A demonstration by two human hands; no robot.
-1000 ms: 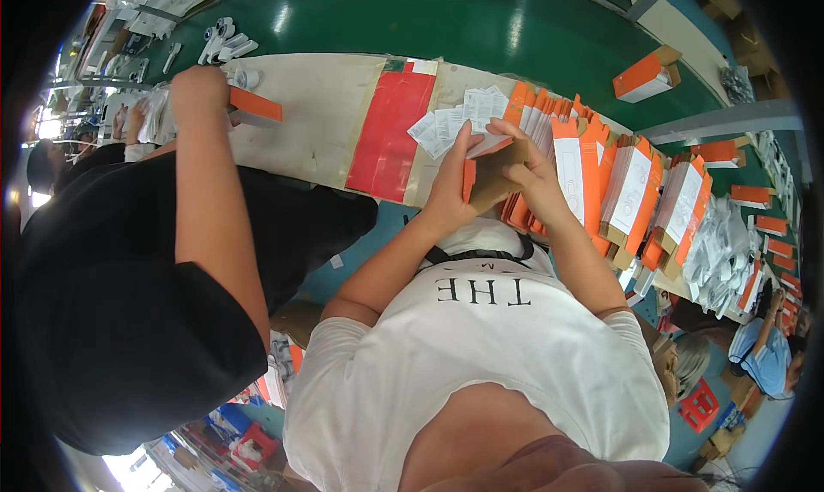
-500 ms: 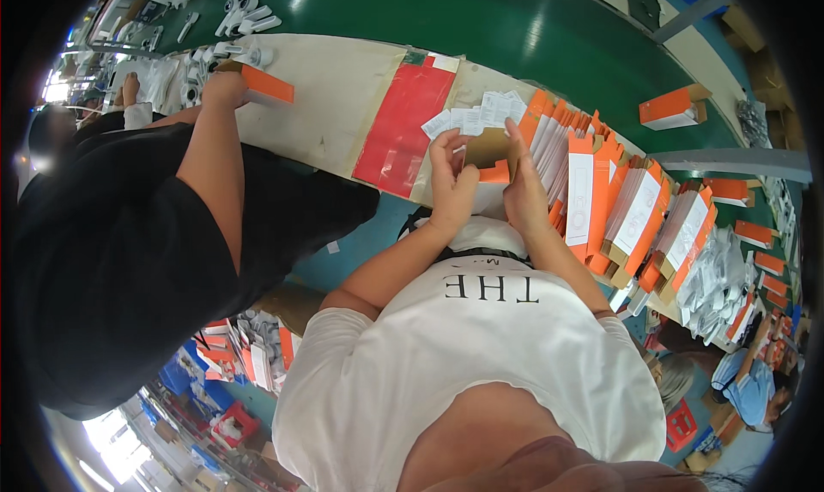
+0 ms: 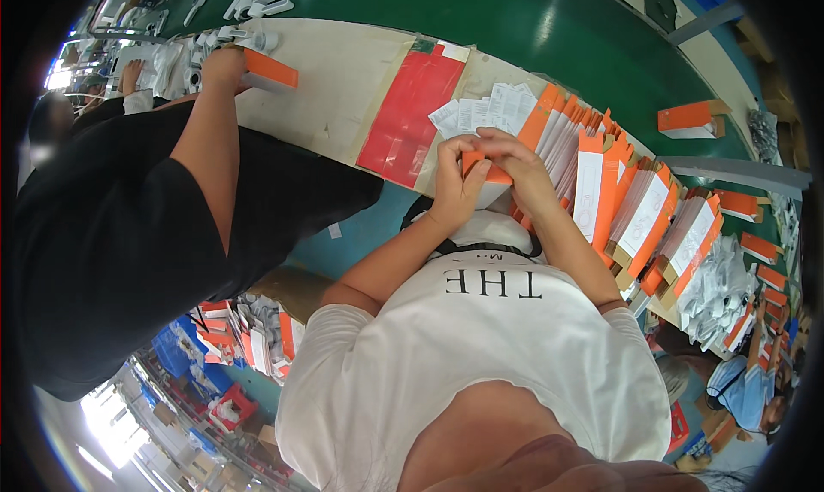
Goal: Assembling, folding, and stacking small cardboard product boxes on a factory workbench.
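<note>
An orange and white carton [image 3: 496,176] is held upright close to my body, at the front edge of the bench. My left hand [image 3: 455,183] is closed round its left side, the thumb lying against the front. With bent fingers my right hand [image 3: 522,167] reaches over the top and grips the right side. Both hands cover the carton's upper end, so its flaps are mostly hidden. Just beyond my fingers lie several printed paper slips [image 3: 489,107]. Right of my right hand stands a row of folded orange and white cartons [image 3: 558,144].
A red sheet [image 3: 412,106] is taped to the bench [image 3: 322,80]. More flat cartons [image 3: 639,221] lean at the right, near plastic bags [image 3: 717,277]. One carton [image 3: 691,120] lies on the green belt [image 3: 429,11]. At the left, a co-worker's hand [image 3: 225,69] holds another carton [image 3: 270,71].
The carton's brown flaps stood up before; now its top is folded down under my fingers. My right hand has moved left, over the top. The co-worker's carton has barely shifted.
</note>
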